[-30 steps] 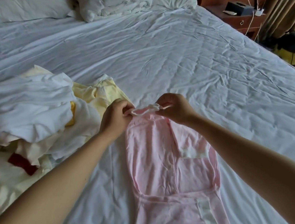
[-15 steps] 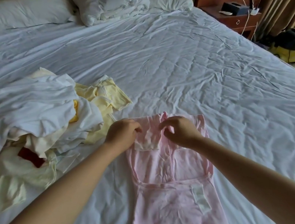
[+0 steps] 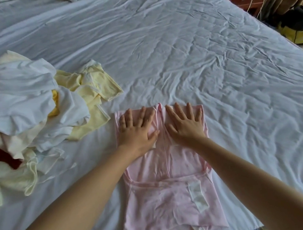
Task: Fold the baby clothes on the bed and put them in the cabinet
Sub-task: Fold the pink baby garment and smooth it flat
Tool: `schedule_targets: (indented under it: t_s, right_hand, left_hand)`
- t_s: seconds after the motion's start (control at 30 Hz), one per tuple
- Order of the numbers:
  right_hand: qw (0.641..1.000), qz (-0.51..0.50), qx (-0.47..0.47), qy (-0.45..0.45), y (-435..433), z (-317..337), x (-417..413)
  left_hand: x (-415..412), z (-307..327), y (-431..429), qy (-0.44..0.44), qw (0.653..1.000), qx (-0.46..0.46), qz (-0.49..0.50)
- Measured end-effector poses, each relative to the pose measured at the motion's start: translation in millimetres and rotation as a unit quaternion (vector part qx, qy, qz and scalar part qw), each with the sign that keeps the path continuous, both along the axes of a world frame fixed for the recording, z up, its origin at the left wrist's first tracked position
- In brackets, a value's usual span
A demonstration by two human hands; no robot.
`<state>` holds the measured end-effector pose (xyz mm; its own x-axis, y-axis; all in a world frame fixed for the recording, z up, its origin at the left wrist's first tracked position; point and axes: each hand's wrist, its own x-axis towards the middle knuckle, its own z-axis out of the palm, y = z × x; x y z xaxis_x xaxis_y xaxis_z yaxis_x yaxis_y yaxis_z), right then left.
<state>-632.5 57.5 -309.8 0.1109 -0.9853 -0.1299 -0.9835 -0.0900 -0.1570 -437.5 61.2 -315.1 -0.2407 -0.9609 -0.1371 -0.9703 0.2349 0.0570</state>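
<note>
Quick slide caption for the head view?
Left hand and right hand flatten a pink baby garment on the bed, beside a clothes pile.

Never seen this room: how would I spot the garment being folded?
Start at the big white bed. Near its front edge, right of the heap of white and pale yellow clothes, a pink baby garment lies flat under the left hand and right hand. It alone is pink, and smoothed rather than crumpled.
</note>
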Motion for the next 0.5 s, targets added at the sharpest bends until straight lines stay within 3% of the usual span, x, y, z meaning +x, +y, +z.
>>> schedule_targets:
  t_s: [0.3,0.5]
  right_hand:
    - [0.997,0.024,0.050,-0.055,48.8,12.4,-10.1]
    - [0.982,0.055,0.010,-0.179,119.5,21.5,-21.5]
  left_hand:
    - [17.1,20.8,33.8,0.041,0.994,0.098,-0.026]
    - [51.2,23.2,111.5,0.188,0.979,0.059,-0.050]
